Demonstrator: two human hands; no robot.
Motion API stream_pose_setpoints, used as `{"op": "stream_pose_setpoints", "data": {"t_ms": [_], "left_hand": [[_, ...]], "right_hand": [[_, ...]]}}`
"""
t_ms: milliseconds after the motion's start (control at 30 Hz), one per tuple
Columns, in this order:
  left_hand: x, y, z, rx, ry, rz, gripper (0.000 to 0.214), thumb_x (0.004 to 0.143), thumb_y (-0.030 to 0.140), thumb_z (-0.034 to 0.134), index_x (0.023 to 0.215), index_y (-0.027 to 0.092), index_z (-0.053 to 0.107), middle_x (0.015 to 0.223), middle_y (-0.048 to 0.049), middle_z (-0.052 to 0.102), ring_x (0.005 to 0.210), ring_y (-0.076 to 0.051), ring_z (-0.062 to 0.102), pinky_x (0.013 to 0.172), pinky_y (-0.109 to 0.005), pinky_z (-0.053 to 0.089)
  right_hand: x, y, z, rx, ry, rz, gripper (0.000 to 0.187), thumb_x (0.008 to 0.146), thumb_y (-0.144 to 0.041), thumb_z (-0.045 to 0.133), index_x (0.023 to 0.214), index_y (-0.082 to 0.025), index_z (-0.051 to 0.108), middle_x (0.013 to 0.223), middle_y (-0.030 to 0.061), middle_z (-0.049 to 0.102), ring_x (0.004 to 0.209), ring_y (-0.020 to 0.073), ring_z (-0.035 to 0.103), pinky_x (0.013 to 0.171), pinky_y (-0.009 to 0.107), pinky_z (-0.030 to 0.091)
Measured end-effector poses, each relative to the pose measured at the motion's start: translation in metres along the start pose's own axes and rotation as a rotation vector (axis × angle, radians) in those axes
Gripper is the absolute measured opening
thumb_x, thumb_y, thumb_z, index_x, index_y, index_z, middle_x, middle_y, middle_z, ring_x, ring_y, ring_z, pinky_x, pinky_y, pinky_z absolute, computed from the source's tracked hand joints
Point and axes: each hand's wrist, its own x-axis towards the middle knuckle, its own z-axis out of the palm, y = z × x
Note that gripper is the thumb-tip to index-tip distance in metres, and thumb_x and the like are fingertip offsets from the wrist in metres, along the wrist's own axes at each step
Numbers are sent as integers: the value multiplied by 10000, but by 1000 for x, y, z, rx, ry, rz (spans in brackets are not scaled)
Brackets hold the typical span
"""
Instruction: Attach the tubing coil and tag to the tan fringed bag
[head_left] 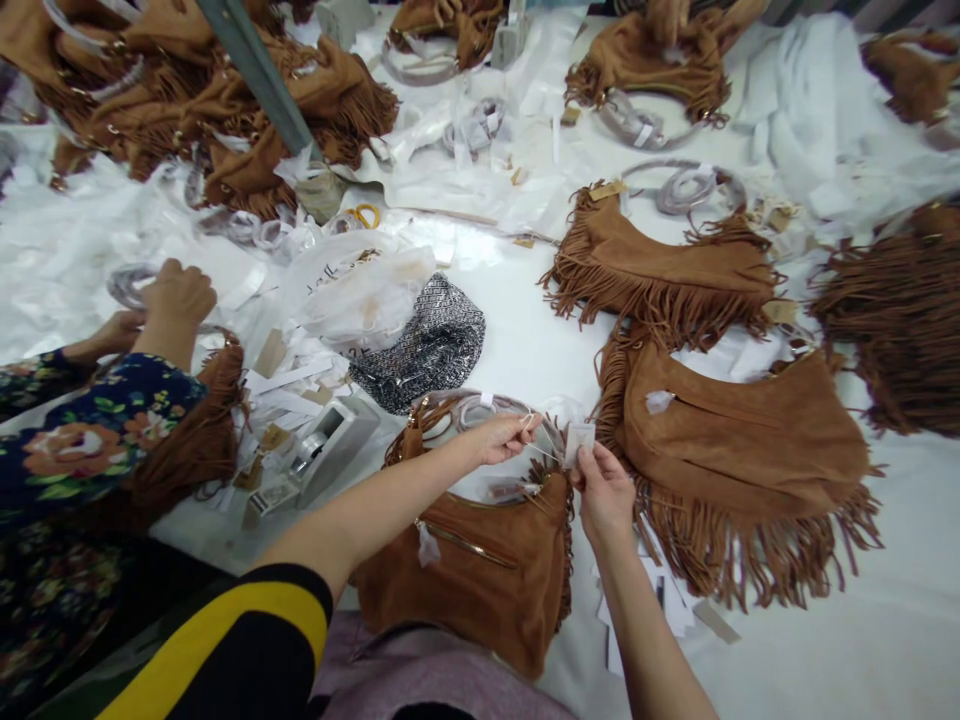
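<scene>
A brown suede fringed bag (480, 560) lies in front of me with its gold zipper facing up. My left hand (504, 436) hovers over the bag's top, fingers pinched on a thin thread or string. My right hand (600, 490) pinches a small white paper tag (579, 441) just right of the bag's top edge. The two hands are close together, with the string running between them.
More fringed brown bags (739, 430) lie to the right and at the back (660, 265). A co-worker in a floral sleeve (90, 440) works at the left. A tape dispenser (330, 445), a patterned dust bag (431, 345), plastic wrap and paper strips litter the white table (885, 640).
</scene>
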Motion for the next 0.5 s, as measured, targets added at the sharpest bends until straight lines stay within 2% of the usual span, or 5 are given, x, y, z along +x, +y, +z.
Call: {"op": "stream_pose_setpoints", "data": {"t_ms": [167, 233, 333, 400, 500], "left_hand": [[0, -4, 8, 193, 8, 70, 351, 668, 419, 752, 773, 111, 620, 634, 22, 515, 455, -17, 346, 381, -158, 98], [0, -6, 10, 288, 25, 100, 416, 662, 503, 730, 750, 116, 608, 597, 34, 493, 451, -26, 347, 387, -170, 104], [0, -6, 13, 463, 56, 153, 445, 674, 554, 693, 715, 121, 594, 538, 33, 488, 449, -49, 391, 394, -177, 146], [-2, -4, 16, 588, 59, 196, 410, 695, 526, 676, 701, 124, 598, 515, 24, 507, 445, -65, 428, 401, -179, 202], [-7, 2, 21, 797, 16, 252, 321, 703, 444, 670, 703, 125, 628, 517, 10, 554, 452, -88, 475, 434, -195, 300]], "right_hand": [[3, -6, -7, -617, -34, -209, 453, 725, -547, 645, 994, -186, 700, 851, 57, 706, 732, 225, 613, 656, 324, 466], [5, -14, -5, -849, -125, -284, 390, 768, -516, 590, 975, -210, 715, 882, 68, 718, 792, 264, 632, 710, 357, 464], [8, -26, 2, -1111, -308, -374, 342, 826, -440, 493, 995, -236, 710, 831, 70, 719, 722, 251, 638, 663, 340, 441], [9, -32, 7, -1201, -370, -407, 341, 832, -389, 462, 1035, -235, 688, 773, 58, 707, 675, 232, 629, 631, 316, 423], [7, -34, 9, -1128, -378, -387, 389, 788, -337, 478, 1121, -204, 629, 782, 48, 696, 674, 211, 618, 626, 293, 426]]}}
